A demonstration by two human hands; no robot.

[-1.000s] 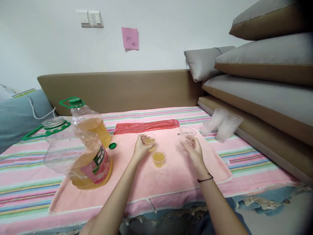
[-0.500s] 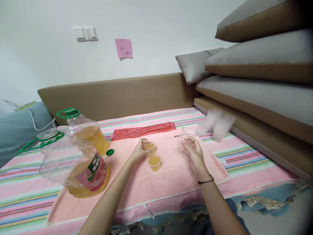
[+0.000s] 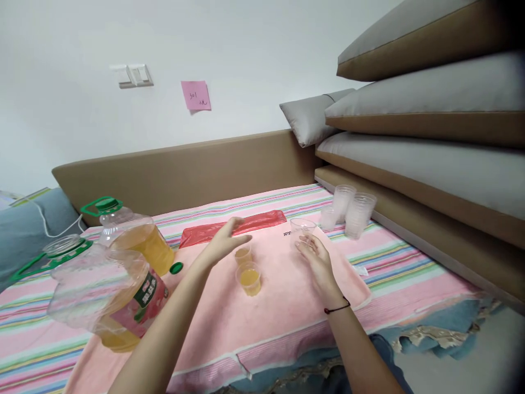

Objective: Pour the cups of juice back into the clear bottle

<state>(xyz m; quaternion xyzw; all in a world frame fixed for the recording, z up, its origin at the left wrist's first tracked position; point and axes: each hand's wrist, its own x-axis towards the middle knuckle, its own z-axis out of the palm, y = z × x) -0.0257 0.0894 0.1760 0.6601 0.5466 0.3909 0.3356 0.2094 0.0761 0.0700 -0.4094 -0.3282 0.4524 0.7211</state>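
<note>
My left hand hovers above the pink towel, its thumb and fingers apart and nothing between them. Just below it stands a clear plastic cup of yellow juice, partly behind a second juice cup. My right hand grips an empty clear plastic cup by its lower side, with the rim facing up. At the left, an uncapped juice bottle stands partly hidden by my left forearm. Behind it is a capped juice bottle. A green cap lies beside them.
Stacks of clear cups stand at the right, near piled grey-brown cushions. A red plastic bag lies flat along the towel's far edge. Beyond the striped cloth rises a brown backrest.
My left hand has let go of the rear juice cup and lifted up and away from it, its fingers opening. My right hand still holds the empty cup. The view has shifted slightly.
</note>
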